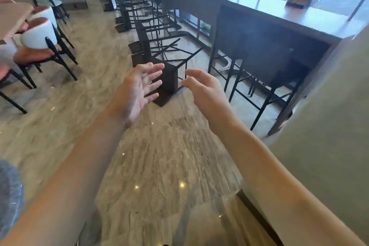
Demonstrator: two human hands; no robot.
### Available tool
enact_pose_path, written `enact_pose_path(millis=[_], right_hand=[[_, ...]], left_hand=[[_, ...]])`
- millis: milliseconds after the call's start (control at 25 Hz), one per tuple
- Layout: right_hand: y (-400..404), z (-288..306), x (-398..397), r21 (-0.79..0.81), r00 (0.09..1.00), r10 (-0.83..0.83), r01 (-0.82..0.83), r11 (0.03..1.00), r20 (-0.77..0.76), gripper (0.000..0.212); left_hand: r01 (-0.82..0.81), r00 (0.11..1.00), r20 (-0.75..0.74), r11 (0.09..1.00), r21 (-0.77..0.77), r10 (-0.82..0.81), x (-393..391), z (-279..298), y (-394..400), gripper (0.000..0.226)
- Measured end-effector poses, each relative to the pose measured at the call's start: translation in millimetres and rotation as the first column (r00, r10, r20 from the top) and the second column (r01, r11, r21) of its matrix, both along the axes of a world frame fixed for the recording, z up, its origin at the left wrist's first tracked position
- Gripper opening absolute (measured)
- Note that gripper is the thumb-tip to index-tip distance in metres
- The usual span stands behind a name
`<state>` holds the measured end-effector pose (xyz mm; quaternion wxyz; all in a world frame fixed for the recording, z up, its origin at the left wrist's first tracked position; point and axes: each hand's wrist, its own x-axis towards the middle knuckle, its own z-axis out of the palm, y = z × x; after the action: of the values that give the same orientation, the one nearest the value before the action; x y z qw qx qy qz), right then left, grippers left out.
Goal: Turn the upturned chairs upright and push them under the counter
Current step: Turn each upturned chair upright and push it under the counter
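Note:
Several dark bar chairs lie tipped on their sides in a row along the floor beside the long wooden counter. The nearest tipped chair has its dark seat toward me and its thin black legs pointing at the counter. My left hand is stretched out with spread, straight fingers just left of that seat, holding nothing. My right hand reaches forward with loosely bent fingers just right of the seat, also holding nothing. Two upright chairs stand under the counter's near end.
White-backed dining chairs with orange seats stand at a table on the left. A beige wall or pillar rises close on my right. Small dark holders sit on the countertop. Marble floor stretches between the two rows.

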<state>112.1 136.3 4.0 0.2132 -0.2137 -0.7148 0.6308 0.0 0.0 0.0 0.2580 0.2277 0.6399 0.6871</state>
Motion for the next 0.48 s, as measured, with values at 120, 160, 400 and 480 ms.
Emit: enact_pose_path(millis=[120, 160, 400, 480], right_hand=[[-12, 3, -32, 0.030, 1.000, -0.017, 0.017, 0.999, 0.014, 0.038], [-16, 4, -42, 0.008, 0.999, -0.024, 0.024, 1.000, 0.024, 0.038], [-13, 2, -117, -0.030, 0.996, -0.078, 0.079, 0.996, 0.039, 0.037], [-12, -3, -153, -0.056, 0.996, -0.080, 0.082, 0.995, 0.028, 0.039]], left_hand=[[0.031, 0.999, 0.034, 1.000, -0.003, -0.030, -37, -1, -9, 0.042], [0.034, 0.999, 0.041, 0.999, -0.008, -0.034, -47, -2, -11, 0.041], [0.095, 0.993, 0.068, 0.995, 0.006, -0.095, -124, -10, -3, 0.040], [0.075, 0.994, 0.072, 0.997, 0.017, -0.076, -155, -12, 1, 0.045]])
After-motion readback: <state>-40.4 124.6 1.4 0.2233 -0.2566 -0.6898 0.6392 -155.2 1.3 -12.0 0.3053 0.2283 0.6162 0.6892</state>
